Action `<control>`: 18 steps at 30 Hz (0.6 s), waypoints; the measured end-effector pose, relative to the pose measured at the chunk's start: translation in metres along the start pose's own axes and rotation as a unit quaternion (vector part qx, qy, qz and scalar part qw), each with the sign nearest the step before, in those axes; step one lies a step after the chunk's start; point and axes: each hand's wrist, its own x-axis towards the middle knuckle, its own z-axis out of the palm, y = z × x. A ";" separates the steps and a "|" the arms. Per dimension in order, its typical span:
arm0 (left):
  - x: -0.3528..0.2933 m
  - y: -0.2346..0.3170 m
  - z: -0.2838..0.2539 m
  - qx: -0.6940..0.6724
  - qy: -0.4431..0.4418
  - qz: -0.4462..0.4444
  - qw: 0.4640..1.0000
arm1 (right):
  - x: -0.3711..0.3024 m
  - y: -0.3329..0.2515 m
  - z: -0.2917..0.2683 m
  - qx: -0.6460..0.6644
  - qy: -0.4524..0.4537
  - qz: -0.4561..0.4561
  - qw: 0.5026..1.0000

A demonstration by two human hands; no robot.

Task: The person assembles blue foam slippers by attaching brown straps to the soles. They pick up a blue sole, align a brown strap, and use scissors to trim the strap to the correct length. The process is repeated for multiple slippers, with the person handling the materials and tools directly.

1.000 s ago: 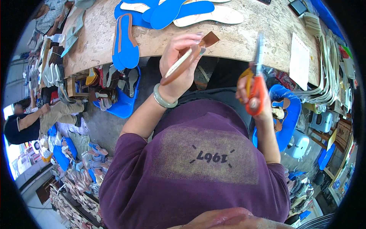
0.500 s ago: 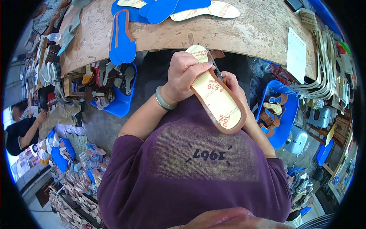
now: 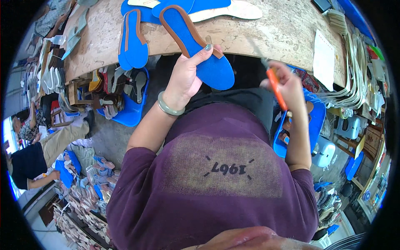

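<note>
My left hand [image 3: 183,79] grips a blue insole [image 3: 214,73] by its middle, thumb on top, with the insole held slantwise over the near edge of the table [image 3: 275,33]. A brown edging strip [image 3: 189,27] runs round its narrower far end and down the side, its end by my thumb. Off to the right and apart from the insole, my right hand [image 3: 288,85] is closed round scissors with orange handles [image 3: 273,85]. Their blades point away toward the table and are smeared by motion.
Edged blue insoles [image 3: 135,50] lie at the table's left, with plain blue insoles [image 3: 143,16] and a cream one [image 3: 233,10] behind. A paper sheet [image 3: 323,60] lies right. Blue bins [image 3: 125,116] stand below on both sides. Another person [image 3: 29,162] is at far left.
The insole has turned from its cream printed side to its blue side and moved up and left. My right hand has drawn the scissors away from it to the right.
</note>
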 end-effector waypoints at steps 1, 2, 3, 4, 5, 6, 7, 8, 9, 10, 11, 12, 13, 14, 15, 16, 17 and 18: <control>0.002 0.002 0.004 -0.009 -0.008 -0.003 1.000 | 0.018 0.003 -0.013 -0.084 0.052 -0.001 0.995; 0.005 0.002 0.006 -0.013 -0.011 -0.008 1.000 | 0.033 -0.002 -0.028 -0.171 0.098 -0.017 0.980; 0.004 0.001 0.004 -0.017 -0.014 -0.014 1.000 | 0.047 -0.006 -0.041 -0.258 0.143 -0.031 0.955; 0.007 0.000 0.006 -0.022 -0.026 -0.021 0.999 | 0.063 -0.004 -0.053 -0.338 0.156 -0.015 0.928; 0.006 0.000 0.008 -0.009 -0.013 -0.021 1.000 | 0.078 0.000 -0.060 -0.393 0.170 0.001 0.904; 0.007 0.001 0.010 0.010 -0.020 -0.009 1.000 | 0.087 0.006 -0.066 -0.426 0.192 -0.018 0.884; 0.008 0.000 0.012 0.031 -0.025 -0.002 0.999 | 0.092 0.010 -0.071 -0.457 0.210 -0.030 0.864; 0.006 0.001 0.012 0.051 -0.021 0.003 0.998 | 0.094 0.003 -0.069 -0.466 0.219 -0.028 0.857; 0.006 0.002 0.014 0.070 -0.018 0.008 0.997 | 0.097 0.001 -0.066 -0.469 0.229 -0.091 0.848; 0.006 0.001 0.016 0.090 -0.014 0.008 0.996 | 0.097 0.001 -0.059 -0.472 0.237 -0.147 0.836; 0.006 -0.001 0.017 0.103 -0.011 0.017 0.994 | 0.082 -0.029 -0.045 -0.400 0.193 -0.240 0.863; 0.008 -0.003 0.022 0.116 -0.017 0.022 0.993 | 0.079 -0.019 -0.022 -0.300 0.150 -0.255 0.907; 0.008 -0.004 0.024 0.129 -0.014 0.031 0.991 | 0.067 -0.042 -0.002 -0.145 0.042 -0.168 0.974; 0.007 -0.004 0.029 0.114 -0.003 0.039 0.993 | 0.063 -0.044 0.014 -0.057 -0.053 -0.226 0.971; 0.007 -0.003 0.030 0.114 -0.004 0.051 0.992 | 0.057 -0.046 0.032 0.085 -0.102 -0.234 0.963; 0.008 -0.003 0.032 0.115 -0.004 0.063 0.991 | 0.053 -0.047 0.042 0.086 -0.102 -0.204 0.970; 0.008 -0.002 0.033 0.115 -0.003 0.075 0.990 | 0.051 -0.043 0.057 0.057 -0.081 -0.178 0.979; 0.009 -0.002 0.034 0.122 -0.008 0.086 0.989 | 0.044 -0.044 0.068 0.089 -0.022 -0.199 0.976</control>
